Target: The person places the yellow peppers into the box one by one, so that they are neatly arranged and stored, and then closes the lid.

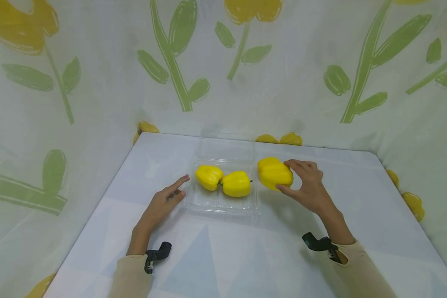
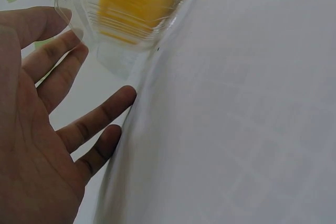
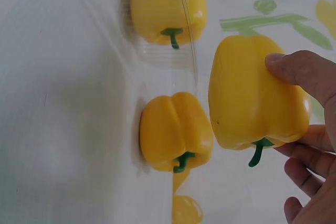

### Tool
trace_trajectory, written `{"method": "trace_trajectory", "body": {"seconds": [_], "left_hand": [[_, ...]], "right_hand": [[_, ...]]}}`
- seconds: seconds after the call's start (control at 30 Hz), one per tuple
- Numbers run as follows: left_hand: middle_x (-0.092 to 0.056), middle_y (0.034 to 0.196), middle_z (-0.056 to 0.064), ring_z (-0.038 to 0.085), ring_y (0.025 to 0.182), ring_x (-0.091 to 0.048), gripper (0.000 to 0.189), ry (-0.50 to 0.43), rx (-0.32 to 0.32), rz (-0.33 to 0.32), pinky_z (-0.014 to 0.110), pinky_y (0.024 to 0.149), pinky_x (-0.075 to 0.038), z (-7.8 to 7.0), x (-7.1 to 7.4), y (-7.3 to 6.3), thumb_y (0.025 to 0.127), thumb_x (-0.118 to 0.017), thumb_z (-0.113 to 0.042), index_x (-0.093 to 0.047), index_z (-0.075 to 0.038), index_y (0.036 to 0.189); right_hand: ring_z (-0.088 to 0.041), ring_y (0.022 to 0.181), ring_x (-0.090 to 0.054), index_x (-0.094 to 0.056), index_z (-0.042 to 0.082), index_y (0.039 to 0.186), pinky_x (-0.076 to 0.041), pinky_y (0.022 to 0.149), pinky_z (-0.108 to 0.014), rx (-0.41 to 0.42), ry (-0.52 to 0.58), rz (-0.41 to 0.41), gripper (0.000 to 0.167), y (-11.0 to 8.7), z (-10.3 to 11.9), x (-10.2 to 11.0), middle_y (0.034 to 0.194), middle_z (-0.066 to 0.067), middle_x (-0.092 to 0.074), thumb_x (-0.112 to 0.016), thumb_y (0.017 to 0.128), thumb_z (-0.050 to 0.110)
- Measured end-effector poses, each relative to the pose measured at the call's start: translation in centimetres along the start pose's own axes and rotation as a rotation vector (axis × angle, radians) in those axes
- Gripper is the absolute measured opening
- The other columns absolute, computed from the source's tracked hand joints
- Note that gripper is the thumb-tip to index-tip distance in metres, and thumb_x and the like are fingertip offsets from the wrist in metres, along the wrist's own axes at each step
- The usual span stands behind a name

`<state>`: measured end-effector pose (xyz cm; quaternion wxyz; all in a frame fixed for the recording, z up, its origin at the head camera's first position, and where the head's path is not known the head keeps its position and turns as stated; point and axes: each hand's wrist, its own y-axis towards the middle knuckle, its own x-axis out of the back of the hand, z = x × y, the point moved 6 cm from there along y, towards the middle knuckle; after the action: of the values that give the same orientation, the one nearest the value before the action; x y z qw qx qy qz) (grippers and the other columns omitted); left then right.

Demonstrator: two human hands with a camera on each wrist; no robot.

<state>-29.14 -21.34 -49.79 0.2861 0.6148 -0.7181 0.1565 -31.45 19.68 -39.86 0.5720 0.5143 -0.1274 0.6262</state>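
Observation:
A clear plastic clamshell container [image 1: 217, 203] lies with its lid folded back. Inside are two yellow bell peppers, the left one [image 1: 208, 177] and the right one [image 1: 236, 184], their stems showing. My right hand [image 1: 309, 184] grips another yellow bell pepper [image 3: 257, 95] between thumb and fingers, to the right of the container. A further yellow bell pepper [image 3: 176, 132] rests on the table, mostly hidden behind the held one in the head view. At the container's left edge is my left hand [image 1: 164, 207], its fingers extended and fingertips right at the rim.
The white table [image 1: 223, 256] has pale blue triangles on it. A floral cloth [image 1: 275, 91] with green leaves and yellow flowers hangs behind and at the sides. Each wrist carries a black camera mount, the left [image 1: 158, 253] and the right [image 1: 320, 244].

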Motion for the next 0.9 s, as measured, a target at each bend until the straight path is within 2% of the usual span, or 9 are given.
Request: {"method": "trace_trajectory", "body": {"seconds": [0.47,0.9], "left_hand": [[-0.054,0.146,-0.001,0.029,0.113,-0.057,0.051,0.011,0.035,0.007,0.058,0.098,-0.042,-0.1,0.0,0.0,0.103,-0.056,-0.040,-0.041,-0.043,0.152],[-0.055,0.144,0.000,0.027,0.111,-0.058,0.052,0.001,0.017,0.006,0.057,0.097,-0.043,-0.1,0.0,0.0,0.103,-0.056,-0.039,-0.041,-0.042,0.152]], "right_hand": [[-0.036,0.122,-0.038,-0.059,0.007,0.134,-0.024,0.089,-0.059,-0.015,-0.005,0.028,0.070,0.3,1.2,-0.9,0.137,-0.017,-0.055,-0.090,0.075,0.028],[-0.033,0.120,-0.038,-0.059,0.008,0.134,-0.023,0.084,-0.054,0.045,0.045,0.024,0.070,0.4,2.5,-1.5,0.136,-0.015,-0.056,-0.090,0.075,0.025]]}}
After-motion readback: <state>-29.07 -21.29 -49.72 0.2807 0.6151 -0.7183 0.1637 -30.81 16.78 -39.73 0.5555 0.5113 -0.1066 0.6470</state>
